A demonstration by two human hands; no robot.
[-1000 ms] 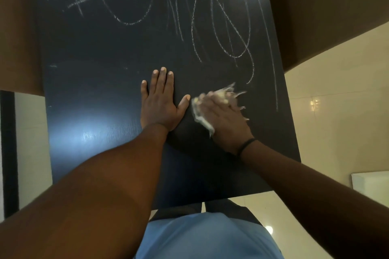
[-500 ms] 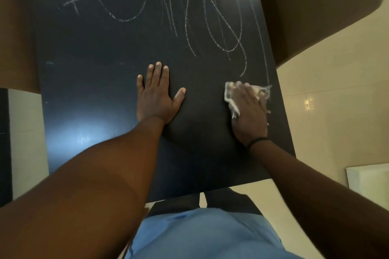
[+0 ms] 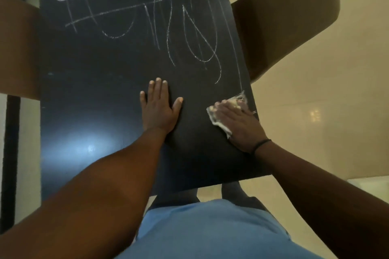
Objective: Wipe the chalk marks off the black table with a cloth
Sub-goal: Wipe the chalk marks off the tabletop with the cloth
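Black table (image 3: 94, 94): white chalk marks (image 3: 147, 19) cover its far half; the near half is bare, with a glare patch at near left. Right hand (image 3: 237, 124): fingers spread flat, palm pressing a pale cloth (image 3: 219, 121) against the table's right edge, at the near end of 1 long chalk line; black band on wrist. Left hand (image 3: 159, 109): open, flat on the table mid-surface, holding nothing.
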